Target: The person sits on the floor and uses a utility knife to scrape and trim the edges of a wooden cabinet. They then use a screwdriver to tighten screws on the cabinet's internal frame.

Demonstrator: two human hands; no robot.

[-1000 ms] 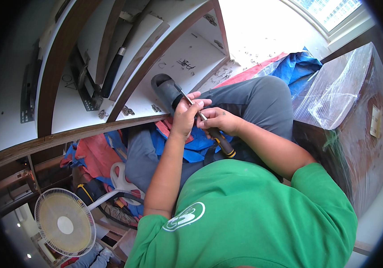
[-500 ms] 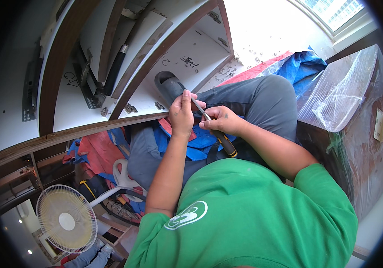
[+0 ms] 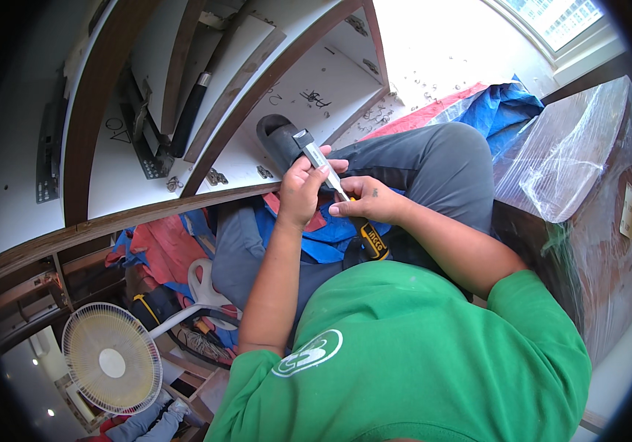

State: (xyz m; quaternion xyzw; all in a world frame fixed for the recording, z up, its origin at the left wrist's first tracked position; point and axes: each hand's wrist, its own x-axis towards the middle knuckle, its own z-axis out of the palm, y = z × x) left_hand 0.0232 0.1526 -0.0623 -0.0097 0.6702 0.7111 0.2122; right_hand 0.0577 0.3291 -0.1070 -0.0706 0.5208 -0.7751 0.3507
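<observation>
A chisel (image 3: 321, 161) with a flat silver blade and a yellow-and-black handle lies slantwise between my hands, over my lap. My left hand (image 3: 303, 193) holds the blade, thumb on its broad face and fingers behind it. My right hand (image 3: 369, 200) grips it lower down, where blade meets handle; the handle's end shows below that hand. The blade's tip points up and left, in front of a dark grey slipper (image 3: 275, 140) by the cabinet's white panel.
An open white cabinet (image 3: 257, 168) with brown edges holds hinges, drawer runners and a black-handled tool (image 3: 191, 114). Plastic-wrapped furniture (image 3: 574, 147) stands right. Blue and red sheeting (image 3: 496, 110) lies beyond my knee. A fan (image 3: 112, 361) and another person's legs (image 3: 158, 423) are lower left.
The chisel has turned about its length: its blade was edge-on and now shows its broad face. My left fingers have shifted on the blade. Both hands stay in nearly the same place.
</observation>
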